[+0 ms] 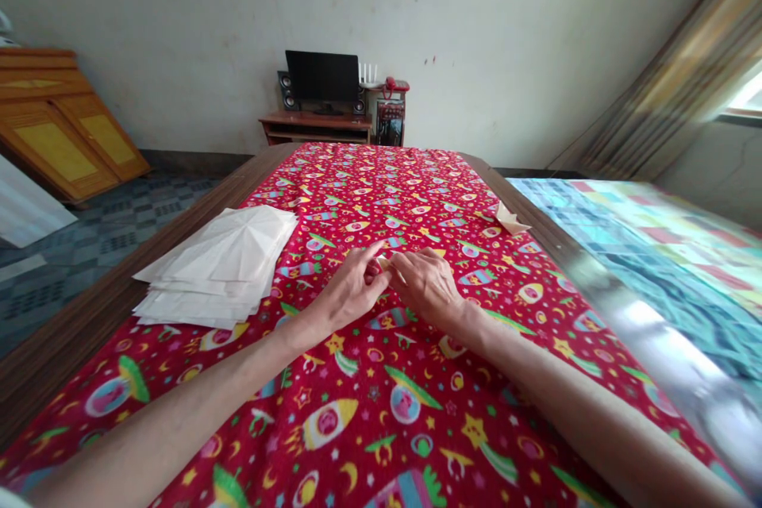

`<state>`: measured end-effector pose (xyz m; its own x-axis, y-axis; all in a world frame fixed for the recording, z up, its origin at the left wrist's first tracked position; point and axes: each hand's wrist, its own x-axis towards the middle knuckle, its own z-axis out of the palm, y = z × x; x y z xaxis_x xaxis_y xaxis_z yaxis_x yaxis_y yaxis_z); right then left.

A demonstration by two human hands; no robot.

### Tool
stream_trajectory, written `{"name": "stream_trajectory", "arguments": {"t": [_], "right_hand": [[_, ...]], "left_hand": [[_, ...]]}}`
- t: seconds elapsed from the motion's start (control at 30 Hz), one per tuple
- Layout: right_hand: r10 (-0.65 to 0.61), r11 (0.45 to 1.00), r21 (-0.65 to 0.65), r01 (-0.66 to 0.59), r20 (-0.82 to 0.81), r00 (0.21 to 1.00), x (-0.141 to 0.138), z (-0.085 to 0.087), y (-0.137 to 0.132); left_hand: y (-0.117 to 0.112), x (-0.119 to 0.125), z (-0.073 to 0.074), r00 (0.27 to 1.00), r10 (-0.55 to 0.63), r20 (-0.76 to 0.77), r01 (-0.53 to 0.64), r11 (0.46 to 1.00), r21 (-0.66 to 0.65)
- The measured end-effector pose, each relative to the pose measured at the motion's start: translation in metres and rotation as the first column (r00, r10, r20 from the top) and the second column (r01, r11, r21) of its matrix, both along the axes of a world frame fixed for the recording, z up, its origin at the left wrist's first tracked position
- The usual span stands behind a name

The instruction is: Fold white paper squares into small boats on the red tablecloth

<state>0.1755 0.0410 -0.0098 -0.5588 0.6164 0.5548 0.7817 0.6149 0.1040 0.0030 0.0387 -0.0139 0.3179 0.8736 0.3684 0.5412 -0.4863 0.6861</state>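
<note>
Over the middle of the red patterned cloth [381, 365], my left hand [352, 287] and my right hand [427, 286] meet at a small piece of folded paper [383, 263]. Only a pale bit of this paper shows between the fingers. The left hand pinches it from the left, its index finger raised. My right fingers curl down over the other side and hide most of it. To the left lies a stack of creased white paper sheets [217, 258], the top one marked with folds spreading from a centre. A folded paper shape [510, 220] sits apart at the right.
The cloth covers a brown wooden table [48, 369]. Beyond its far end stand a monitor [323, 79], speakers and a red telephone [396, 85] on a desk. A wooden cabinet [65, 123] is at the left, a bed with a patterned cover [672, 254] at the right.
</note>
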Motion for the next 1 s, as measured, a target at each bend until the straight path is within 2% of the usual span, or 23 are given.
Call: {"name": "stream_trajectory", "arguments": {"t": [0.1, 0.33, 0.47, 0.63, 0.87, 1.0], "right_hand": [[-0.001, 0.999, -0.048, -0.003, -0.095, 0.995, -0.004, -0.004, -0.002], [-0.116, 0.977, -0.206, 0.057, -0.29, 0.95, -0.004, -0.014, 0.001], [-0.158, 0.951, -0.301, 0.072, -0.272, 0.949, 0.0, -0.013, 0.005], [-0.185, 0.949, -0.3, 0.094, -0.292, 0.938, 0.002, -0.01, 0.003], [-0.205, 0.92, -0.379, 0.096, -0.259, 0.944, 0.003, -0.01, 0.002], [-0.272, 0.887, -0.43, 0.169, -0.189, 0.944, 0.002, -0.008, 0.004]], "left_hand": [[0.003, 0.006, -0.004, 0.999, 0.025, -0.036, -0.022, 0.995, 0.092], [0.009, 0.014, -0.015, 0.996, 0.046, -0.074, -0.03, 0.978, 0.205], [0.012, 0.015, -0.016, 0.997, 0.024, -0.068, -0.007, 0.971, 0.238], [0.013, 0.011, -0.014, 0.994, -0.001, -0.113, 0.03, 0.968, 0.249], [0.016, 0.01, -0.015, 0.991, -0.023, -0.133, 0.048, 0.98, 0.191], [0.018, 0.011, -0.015, 0.989, -0.041, -0.142, 0.064, 0.984, 0.164]]}}
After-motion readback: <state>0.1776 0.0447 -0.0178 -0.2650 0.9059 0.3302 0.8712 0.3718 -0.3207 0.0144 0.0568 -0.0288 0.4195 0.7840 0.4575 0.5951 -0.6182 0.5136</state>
